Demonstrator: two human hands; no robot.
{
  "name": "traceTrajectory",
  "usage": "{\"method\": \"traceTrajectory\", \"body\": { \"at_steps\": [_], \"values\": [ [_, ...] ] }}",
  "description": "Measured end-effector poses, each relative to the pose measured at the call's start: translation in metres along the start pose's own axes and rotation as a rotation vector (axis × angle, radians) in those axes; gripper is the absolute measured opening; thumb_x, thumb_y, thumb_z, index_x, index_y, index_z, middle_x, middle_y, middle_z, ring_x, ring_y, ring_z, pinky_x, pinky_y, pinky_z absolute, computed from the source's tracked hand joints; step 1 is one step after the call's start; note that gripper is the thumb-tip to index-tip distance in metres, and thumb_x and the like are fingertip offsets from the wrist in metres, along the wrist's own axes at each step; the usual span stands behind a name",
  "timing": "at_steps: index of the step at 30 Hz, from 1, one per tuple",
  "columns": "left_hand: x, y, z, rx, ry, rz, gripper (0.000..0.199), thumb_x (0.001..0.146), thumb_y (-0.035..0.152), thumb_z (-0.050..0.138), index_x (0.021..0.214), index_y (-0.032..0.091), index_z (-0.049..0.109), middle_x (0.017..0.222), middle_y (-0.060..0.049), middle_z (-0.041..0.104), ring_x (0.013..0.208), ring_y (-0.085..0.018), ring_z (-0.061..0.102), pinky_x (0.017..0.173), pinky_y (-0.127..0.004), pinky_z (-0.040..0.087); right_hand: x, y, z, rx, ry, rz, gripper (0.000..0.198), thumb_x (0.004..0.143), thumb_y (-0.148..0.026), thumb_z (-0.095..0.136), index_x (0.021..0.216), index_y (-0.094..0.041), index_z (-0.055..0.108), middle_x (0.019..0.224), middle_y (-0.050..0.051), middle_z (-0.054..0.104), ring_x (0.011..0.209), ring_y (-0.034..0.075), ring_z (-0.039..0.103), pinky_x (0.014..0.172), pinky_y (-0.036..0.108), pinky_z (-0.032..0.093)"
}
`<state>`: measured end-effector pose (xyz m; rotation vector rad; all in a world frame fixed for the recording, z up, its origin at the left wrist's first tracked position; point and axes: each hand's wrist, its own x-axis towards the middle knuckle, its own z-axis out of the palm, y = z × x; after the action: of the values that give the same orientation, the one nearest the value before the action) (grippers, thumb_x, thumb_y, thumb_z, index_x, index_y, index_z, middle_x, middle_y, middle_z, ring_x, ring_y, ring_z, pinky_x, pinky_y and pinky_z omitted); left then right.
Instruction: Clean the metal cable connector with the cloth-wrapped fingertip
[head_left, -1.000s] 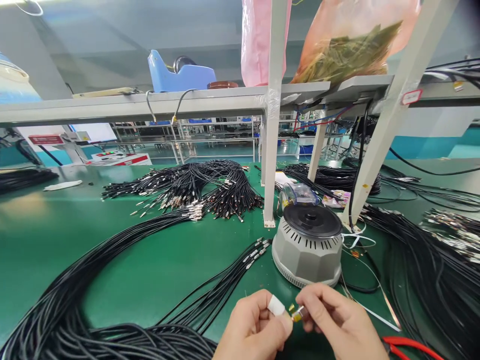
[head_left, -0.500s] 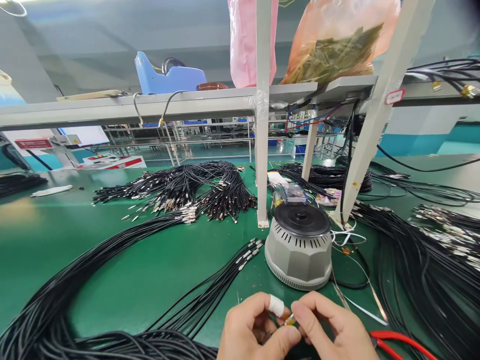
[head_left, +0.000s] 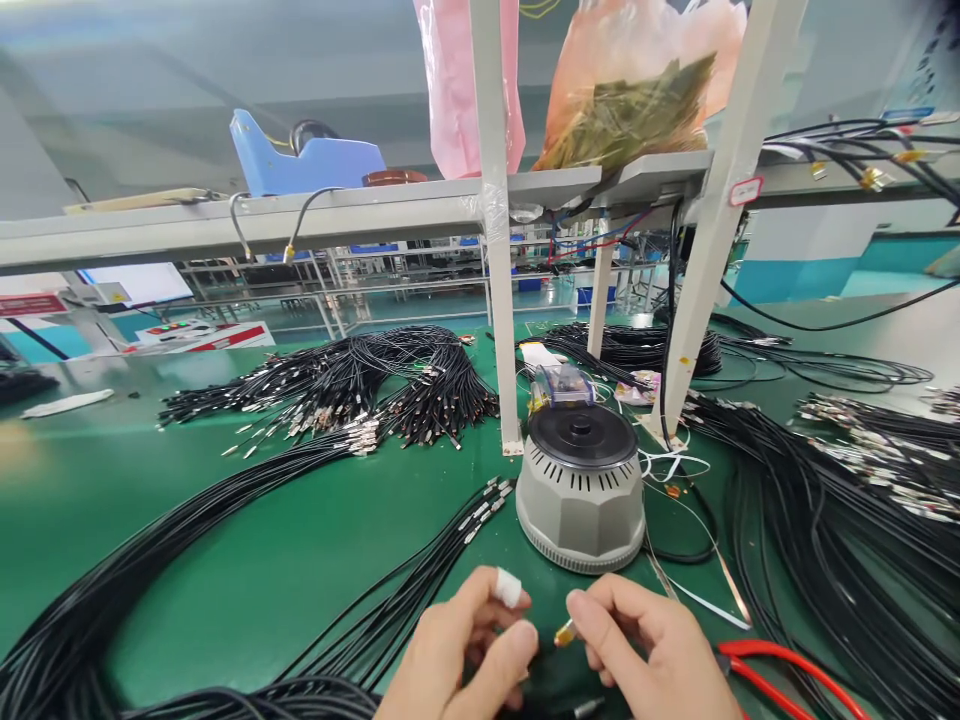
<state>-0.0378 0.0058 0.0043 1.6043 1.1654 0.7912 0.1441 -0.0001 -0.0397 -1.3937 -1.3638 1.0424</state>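
My right hand pinches a small cable end wrapped in amber tape between thumb and fingers, the tip pointing left. My left hand is a little to the left of it, thumb and index finger apart and the other fingers curled. White tape wraps its index fingertip. Nothing shows between its thumb and index finger. Below the hands, a metal cable end shows at the bottom edge. Beside my right hand lie red-handled pliers, partly hidden by it. A grey round tape dispenser with a black top stands just beyond both hands.
Black cables with metal ends lie to the left on the green table. A large cable pile is behind, and more cables spread at right. White posts hold a shelf bearing bags and a blue holder.
My hands have moved apart; the left has let go of the taped cable end and shifted left, while the right keeps it. The view has turned slightly to the right.
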Motion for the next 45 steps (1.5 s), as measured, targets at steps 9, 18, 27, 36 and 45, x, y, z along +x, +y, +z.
{"method": "traceTrajectory", "body": {
  "at_steps": [9, 18, 27, 36, 45],
  "values": [
    [0.008, 0.002, -0.008, 0.077, -0.248, -0.105, 0.017, 0.091, 0.033, 0.049, 0.094, 0.017, 0.05, 0.07, -0.001, 0.063, 0.049, -0.009, 0.041, 0.046, -0.021, 0.029, 0.004, -0.017, -0.018, -0.258, -0.228, -0.126, 0.024, 0.092, -0.04, 0.051, 0.099, -0.022, 0.065, 0.085, 0.0, 0.068, 0.079, 0.015, 0.062, 0.073, 0.021, 0.044],
    [0.005, 0.003, -0.014, 0.119, -0.277, -0.033, 0.019, 0.094, 0.033, 0.044, 0.101, 0.016, 0.049, 0.078, -0.002, 0.062, 0.071, -0.014, 0.05, 0.065, -0.024, 0.038, -0.001, -0.026, -0.028, -0.392, -0.321, -0.177, 0.013, 0.09, -0.022, 0.046, 0.089, -0.021, 0.059, 0.077, -0.002, 0.067, 0.072, 0.014, 0.063, 0.065, 0.022, 0.043],
    [0.008, -0.004, -0.001, 0.071, -0.272, 0.061, 0.014, 0.092, 0.032, 0.045, 0.093, 0.017, 0.045, 0.082, -0.007, 0.065, 0.074, -0.016, 0.055, 0.07, -0.027, 0.043, 0.001, -0.029, -0.031, -0.202, -0.355, -0.144, 0.021, 0.086, -0.016, 0.05, 0.102, -0.019, 0.063, 0.091, 0.002, 0.074, 0.086, 0.015, 0.07, 0.077, 0.022, 0.052],
    [0.012, -0.012, 0.01, 0.08, -0.186, 0.114, 0.02, 0.092, 0.029, 0.048, 0.11, 0.018, 0.049, 0.08, -0.004, 0.07, 0.063, -0.013, 0.055, 0.062, -0.022, 0.046, -0.004, -0.031, -0.039, -0.27, -0.229, -0.22, 0.025, 0.091, -0.035, 0.051, 0.084, -0.025, 0.074, 0.083, -0.001, 0.075, 0.076, 0.016, 0.069, 0.068, 0.022, 0.049],
    [0.008, -0.023, 0.023, 0.139, -0.018, 0.163, 0.023, 0.09, 0.03, 0.053, 0.112, 0.024, 0.057, 0.079, -0.001, 0.074, 0.074, -0.017, 0.066, 0.067, -0.023, 0.049, 0.0, -0.024, -0.029, -0.5, -0.25, -0.126, 0.038, 0.094, -0.041, 0.034, 0.064, -0.019, 0.044, 0.064, 0.001, 0.057, 0.063, 0.015, 0.052, 0.058, 0.024, 0.036]
  ]
}}
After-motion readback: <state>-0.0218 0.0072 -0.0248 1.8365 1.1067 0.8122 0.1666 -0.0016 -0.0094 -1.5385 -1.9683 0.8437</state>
